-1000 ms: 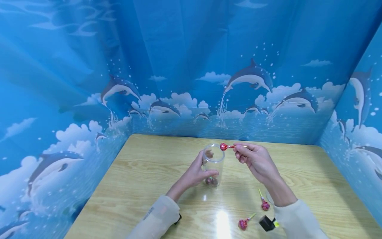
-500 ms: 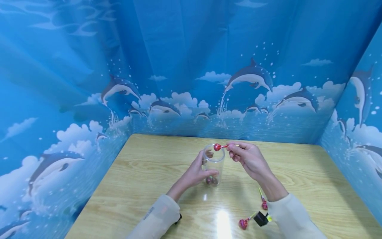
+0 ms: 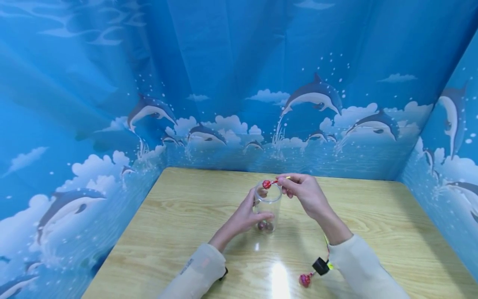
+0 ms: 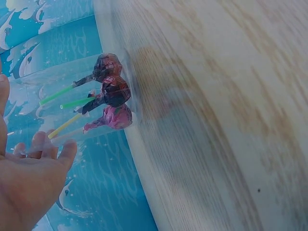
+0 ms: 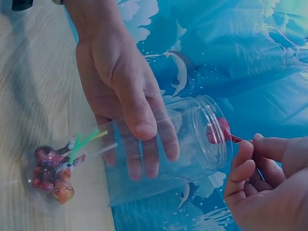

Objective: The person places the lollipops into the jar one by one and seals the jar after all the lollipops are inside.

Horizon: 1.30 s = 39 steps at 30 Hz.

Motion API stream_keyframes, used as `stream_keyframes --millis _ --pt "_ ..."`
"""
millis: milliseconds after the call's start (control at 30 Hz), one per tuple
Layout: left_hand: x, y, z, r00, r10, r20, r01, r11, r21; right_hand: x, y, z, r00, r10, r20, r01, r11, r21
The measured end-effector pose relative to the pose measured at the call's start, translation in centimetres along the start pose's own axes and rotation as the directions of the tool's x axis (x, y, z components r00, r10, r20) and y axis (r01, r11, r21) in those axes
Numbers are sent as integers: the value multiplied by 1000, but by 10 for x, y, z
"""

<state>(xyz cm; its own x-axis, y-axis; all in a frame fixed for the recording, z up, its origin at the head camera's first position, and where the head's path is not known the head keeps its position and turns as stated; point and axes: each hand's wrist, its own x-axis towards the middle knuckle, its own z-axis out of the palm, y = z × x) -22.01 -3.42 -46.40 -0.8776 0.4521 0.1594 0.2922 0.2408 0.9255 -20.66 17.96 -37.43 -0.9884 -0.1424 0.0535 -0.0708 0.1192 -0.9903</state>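
My left hand (image 3: pixel 244 218) grips a clear plastic jar (image 3: pixel 277 209) from the left, thumb across its front, the jar upright on the table. Inside, at the bottom, lie several wrapped lollipops (image 4: pixel 116 91), their green, yellow and pale sticks pointing up toward the mouth. Between thumb and fingers my right hand (image 3: pixel 306 195) pinches the stick of a red lollipop (image 3: pixel 267 184), held nearly level with its head over the jar's mouth. In the right wrist view that red head (image 5: pixel 217 131) shows at the threaded rim, with the fingertips just outside it.
On the wooden table (image 3: pixel 179 207) a red-wrapped lollipop (image 3: pixel 304 280) lies at the front right. Another lollipop's stick (image 3: pixel 326 240) pokes out beside the right sleeve, its head hidden. A blue dolphin-print curtain (image 3: pixel 224 83) stands behind and at both sides.
My right hand has moved left with the red lollipop, taking its head from the right of the jar's rim to over the mouth. The left hand and jar have stayed put.
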Motion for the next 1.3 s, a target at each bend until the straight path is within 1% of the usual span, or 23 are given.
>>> stream_keyframes --millis 100,233,433,567,700,833,1000,1167,1300 --pt "0 0 0 1000 5 7 -5 1000 -11 2 0 1 1000 -21 -3 21 996 -89" --pt "0 0 0 1000 13 8 -13 1000 -12 4 -2 3 999 -44 3 44 982 -183" --pt "0 1 0 1000 -17 6 17 1000 7 5 -8 4 994 -100 35 106 953 -283" --pt "0 2 1 1000 -24 6 24 1000 8 5 -9 5 990 -132 50 141 930 -341" --pt "0 3 1 999 -32 7 32 999 8 7 -10 6 990 -130 56 142 926 -349" --pt "1 3 2 1000 -11 13 11 1000 7 7 -9 4 993 -106 48 116 939 -325" --pt "1 3 2 1000 -1 13 1 1000 -1 5 -8 0 993 -107 42 115 946 -304" --pt "1 2 3 1000 6 -4 -6 1000 -3 -4 -7 -10 994 -105 25 108 952 -288" --pt "1 2 2 1000 -6 -11 6 1000 5 -15 -7 -20 995 -95 4 92 949 -303"
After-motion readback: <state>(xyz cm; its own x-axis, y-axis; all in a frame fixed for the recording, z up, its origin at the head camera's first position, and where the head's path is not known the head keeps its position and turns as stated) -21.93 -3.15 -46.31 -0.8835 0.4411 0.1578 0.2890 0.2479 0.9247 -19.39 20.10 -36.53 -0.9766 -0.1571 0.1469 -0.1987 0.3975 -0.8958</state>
